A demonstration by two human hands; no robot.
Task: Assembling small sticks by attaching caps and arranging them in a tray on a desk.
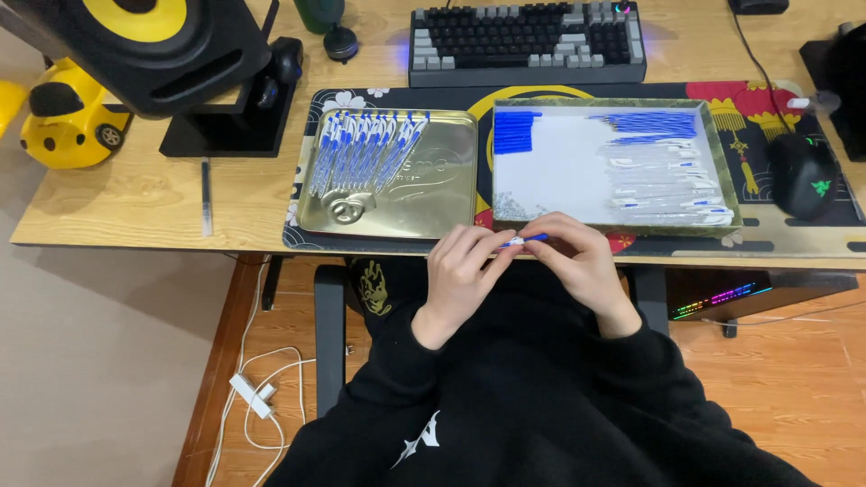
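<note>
Pen, seemingly half-assembled, sits pinched between left hand and right hand fingers, steadied near the desk edge.

I'm looking at a home computer desk: beyond my fingers sit a mechanical keyboard, gaming mouse, patterned desk mat, studio speaker and toy car.
</note>
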